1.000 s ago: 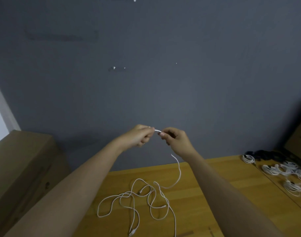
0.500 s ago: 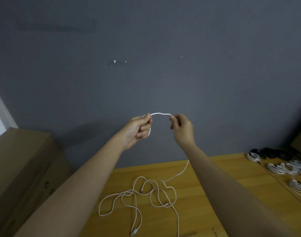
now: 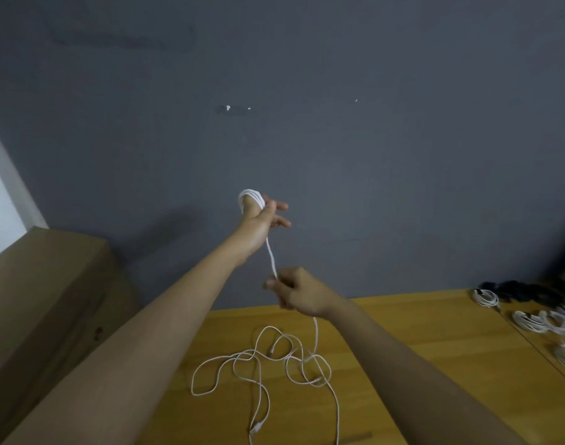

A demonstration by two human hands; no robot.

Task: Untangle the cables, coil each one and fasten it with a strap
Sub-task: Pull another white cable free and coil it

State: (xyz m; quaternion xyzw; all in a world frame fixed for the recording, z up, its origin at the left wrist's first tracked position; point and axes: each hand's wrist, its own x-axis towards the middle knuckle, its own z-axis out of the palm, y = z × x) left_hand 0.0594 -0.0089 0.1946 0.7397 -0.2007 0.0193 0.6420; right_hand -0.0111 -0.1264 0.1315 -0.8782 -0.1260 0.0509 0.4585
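Observation:
My left hand (image 3: 258, 220) is raised in front of the grey wall, and a few loops of a white cable (image 3: 250, 195) are wound round it, the thumb pinning them while the fingers point right. A taut stretch of the cable runs down from it to my right hand (image 3: 302, 295), which pinches it lower and nearer to me. Below the right hand the cable drops to the wooden table (image 3: 403, 332) and lies there as a loose tangle (image 3: 268, 354) with plug ends showing.
Several coiled white cables (image 3: 531, 321) and a dark heap of black cables (image 3: 515, 289) lie at the table's right side. A cardboard box (image 3: 50, 284) stands on the left. A short dark strip (image 3: 358, 436) lies near the front edge.
My left hand has risen and now has cable loops wound round it. My right hand has dropped below it, pulling the cable taut and lifting more of it off the table.

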